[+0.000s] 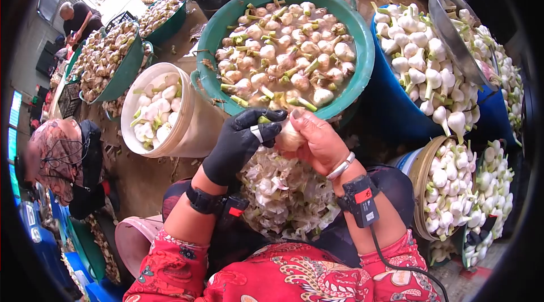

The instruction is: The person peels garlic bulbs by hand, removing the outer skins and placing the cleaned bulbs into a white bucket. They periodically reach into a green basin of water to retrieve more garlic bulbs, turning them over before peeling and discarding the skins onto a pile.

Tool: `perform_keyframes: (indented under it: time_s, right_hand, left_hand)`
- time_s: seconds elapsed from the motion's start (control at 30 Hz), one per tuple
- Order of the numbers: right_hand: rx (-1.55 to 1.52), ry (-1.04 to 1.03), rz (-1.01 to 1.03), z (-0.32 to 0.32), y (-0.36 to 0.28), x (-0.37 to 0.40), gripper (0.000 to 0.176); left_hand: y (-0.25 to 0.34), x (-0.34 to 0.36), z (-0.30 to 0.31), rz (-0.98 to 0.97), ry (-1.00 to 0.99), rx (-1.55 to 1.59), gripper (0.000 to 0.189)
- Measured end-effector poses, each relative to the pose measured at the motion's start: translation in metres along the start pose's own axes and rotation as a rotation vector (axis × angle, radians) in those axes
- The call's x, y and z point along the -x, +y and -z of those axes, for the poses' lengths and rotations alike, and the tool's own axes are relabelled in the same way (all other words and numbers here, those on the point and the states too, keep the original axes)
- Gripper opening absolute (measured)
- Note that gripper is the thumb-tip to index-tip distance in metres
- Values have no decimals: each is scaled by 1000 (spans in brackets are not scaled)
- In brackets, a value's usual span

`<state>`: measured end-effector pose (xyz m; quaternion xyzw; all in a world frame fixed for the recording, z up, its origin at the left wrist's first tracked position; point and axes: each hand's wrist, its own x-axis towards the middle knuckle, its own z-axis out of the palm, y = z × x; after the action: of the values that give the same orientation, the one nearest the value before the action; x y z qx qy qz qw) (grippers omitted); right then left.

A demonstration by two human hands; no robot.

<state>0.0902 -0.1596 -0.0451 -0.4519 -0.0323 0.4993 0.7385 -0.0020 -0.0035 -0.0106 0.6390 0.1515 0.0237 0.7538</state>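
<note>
While the left hand point(242, 142), in a black glove with a ring over one finger, closes its fingertips at the left side of a garlic bulb point(290, 136), the bare right hand point(319, 144) grips the same bulb from the right. The right thumb lies along the upper right side of the bulb, and the right fingers curl beneath it. The bulb is therefore located between the two hands, in contact with both.

Directly below the hands is a heap of garlic peelings point(286, 191). Just beyond them stands a green basin point(367, 69), which contains cloudy water and many unpeeled-looking bulbs with cut stems.

Left of the basin, a white bucket point(199, 120) contains paler bulbs and is tilted. Right of the basin, a blue container point(391, 95) is filled above its rim with white bulbs; a metal bowl point(456, 38) leans at its far right side. Nearer on the right, a further bucket point(420, 188) holds white bulbs. At the far left, another person point(62, 157) in a patterned head covering is positioned near more containers.
</note>
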Motion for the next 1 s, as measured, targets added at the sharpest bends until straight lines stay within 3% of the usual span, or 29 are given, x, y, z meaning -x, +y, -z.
perform_keyframes:
  time_s: [0.03, 0.07, 0.13, 0.17, 0.2, 0.27, 0.33, 0.37, 0.4, 0.47, 0.5, 0.57, 0.6, 0.73, 0.83, 0.9, 1.0]
  right_hand:
    - [27, 68, 250, -7, 4, -3, 21]
    - [28, 67, 250, -6, 2, -3, 21]
    - [779, 356, 876, -3, -2, -3, 12]
    - [1062, 328, 1026, -3, -6, 4, 10]
    - [1077, 124, 1181, -10, -10, 7, 10]
    - [1235, -224, 627, 2, 14, 8, 17]
    - [1459, -267, 269, 7, 23, 12, 23]
    - [1483, -129, 349, 11, 21, 13, 26]
    - [1357, 49, 329, 5, 9, 12, 21]
    - [1004, 316, 494, 3, -4, 16, 17]
    - [1002, 321, 491, 3, -7, 16, 17]
    - [812, 315, 774, 1, -10, 14, 18]
    - [813, 320, 771, 0, -11, 14, 18]
    - [879, 248, 685, -6, -12, 11, 13]
    - [982, 215, 781, -2, -10, 7, 10]
    - [1122, 240, 778, -2, -9, 6, 5]
    - [1176, 231, 757, 0, -6, 3, 6]
  left_hand:
    - [1, -1, -2, -15, 23, -29, 28]
    - [1, -3, -1, -16, 24, -29, 28]
    - [-1, -7, 5, -6, 79, -16, 29]
    - [-4, -12, 12, -76, 94, 134, 20]
    - [-6, -15, 18, -115, 125, 158, 23]
    - [2, -13, 17, -90, 162, 154, 24]
    - [0, -11, 16, -93, 139, 175, 25]
    - [-3, -10, 15, -92, 116, 202, 25]
    - [-4, -10, 15, -89, 116, 205, 25]
    - [-6, -10, 15, -75, 82, 75, 25]
    - [-3, -9, 13, -56, 79, 56, 25]
    - [-3, -10, 10, -125, 57, -79, 24]
    - [-3, -10, 9, -198, 38, -215, 23]
    - [-1, -9, 4, -186, 47, -282, 22]
    - [-7, -12, 4, -313, 18, -396, 21]
    - [-3, -11, 1, -493, 21, -692, 21]
    - [-3, -11, 1, -527, 20, -777, 20]
